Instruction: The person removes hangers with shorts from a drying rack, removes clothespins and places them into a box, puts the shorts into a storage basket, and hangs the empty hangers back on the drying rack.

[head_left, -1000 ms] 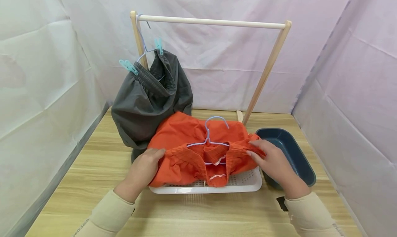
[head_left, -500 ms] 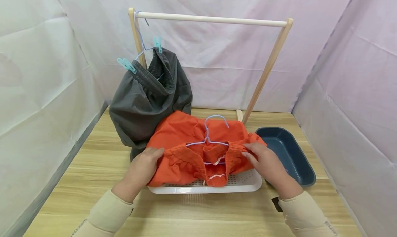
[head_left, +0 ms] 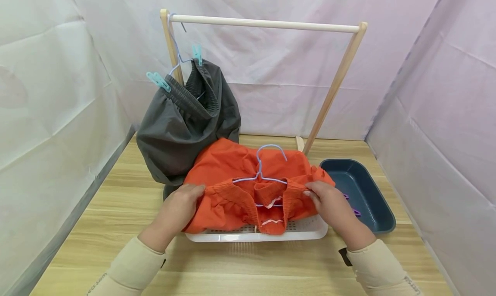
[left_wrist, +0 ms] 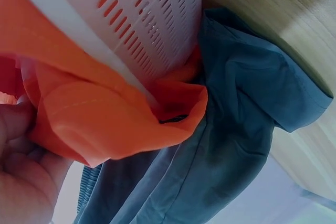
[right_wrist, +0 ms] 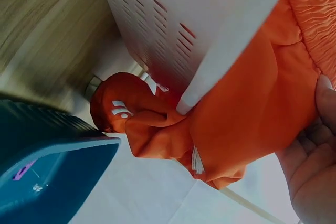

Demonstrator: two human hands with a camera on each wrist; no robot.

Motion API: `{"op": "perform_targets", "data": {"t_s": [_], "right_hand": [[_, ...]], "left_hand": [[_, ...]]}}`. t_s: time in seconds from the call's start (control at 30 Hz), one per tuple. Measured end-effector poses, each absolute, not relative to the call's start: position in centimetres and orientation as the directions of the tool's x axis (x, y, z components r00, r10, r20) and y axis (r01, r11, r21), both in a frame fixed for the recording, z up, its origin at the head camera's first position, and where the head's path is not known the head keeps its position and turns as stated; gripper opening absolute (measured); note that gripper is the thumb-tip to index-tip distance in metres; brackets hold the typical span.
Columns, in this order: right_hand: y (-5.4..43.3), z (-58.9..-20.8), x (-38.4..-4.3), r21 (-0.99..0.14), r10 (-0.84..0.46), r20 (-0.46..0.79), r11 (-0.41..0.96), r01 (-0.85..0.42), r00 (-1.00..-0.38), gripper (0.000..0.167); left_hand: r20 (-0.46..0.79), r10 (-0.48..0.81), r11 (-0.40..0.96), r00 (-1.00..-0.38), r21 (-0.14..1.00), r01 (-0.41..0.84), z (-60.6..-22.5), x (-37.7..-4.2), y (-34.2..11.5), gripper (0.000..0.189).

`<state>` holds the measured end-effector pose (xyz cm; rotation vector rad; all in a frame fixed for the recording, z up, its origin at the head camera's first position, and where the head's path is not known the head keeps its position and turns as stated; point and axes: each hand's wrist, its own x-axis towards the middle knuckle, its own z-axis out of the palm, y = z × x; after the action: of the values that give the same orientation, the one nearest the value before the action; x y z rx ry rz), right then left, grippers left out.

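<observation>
Orange shorts [head_left: 224,210] with a gathered elastic waistband lie over a white perforated basket [head_left: 271,236]. A lavender hanger [head_left: 260,162] sits inside their waist, its hook pointing up and away. At the waistband's left end, my left hand [head_left: 176,212] grips the cloth between thumb and fingers, as the left wrist view also shows. My right hand [head_left: 335,210] pinches the waistband's right end, thumb on top in the right wrist view [right_wrist: 315,166]. White drawstring ends show at the middle of the waist.
Dark grey shorts [head_left: 186,124] hang by two light-blue clothespins [head_left: 159,81] from a hanger on the wooden rack [head_left: 263,24]. A dark blue tray [head_left: 368,192] with purple clothespins [head_left: 356,212] stands on the right. White sheeting walls surround the table.
My right hand has shifted slightly left along the waistband, uncovering purple clothespins in the tray. The left hand keeps its grip in nearly the same place.
</observation>
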<state>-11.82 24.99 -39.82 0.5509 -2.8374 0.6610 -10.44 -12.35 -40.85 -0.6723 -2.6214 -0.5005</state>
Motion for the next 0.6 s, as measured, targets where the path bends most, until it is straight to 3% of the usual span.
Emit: {"op": "perform_targets", "data": {"t_s": [0.27, 0.6], "right_hand": [[25.2, -39.6, -11.7, -0.359, -0.364, 0.214, 0.834, -0.419, -0.907, 0.029], [24.9, -39.5, -11.5, -0.346, -0.367, 0.249, 0.831, -0.436, -0.896, 0.021]], "left_hand": [[0.284, 0.334, 0.815, -0.899, 0.391, 0.427, -39.7, -10.6, -12.3, 0.016], [0.134, 0.322, 0.816, -0.937, 0.462, 0.346, -38.0, -10.7, -11.9, 0.028]]}}
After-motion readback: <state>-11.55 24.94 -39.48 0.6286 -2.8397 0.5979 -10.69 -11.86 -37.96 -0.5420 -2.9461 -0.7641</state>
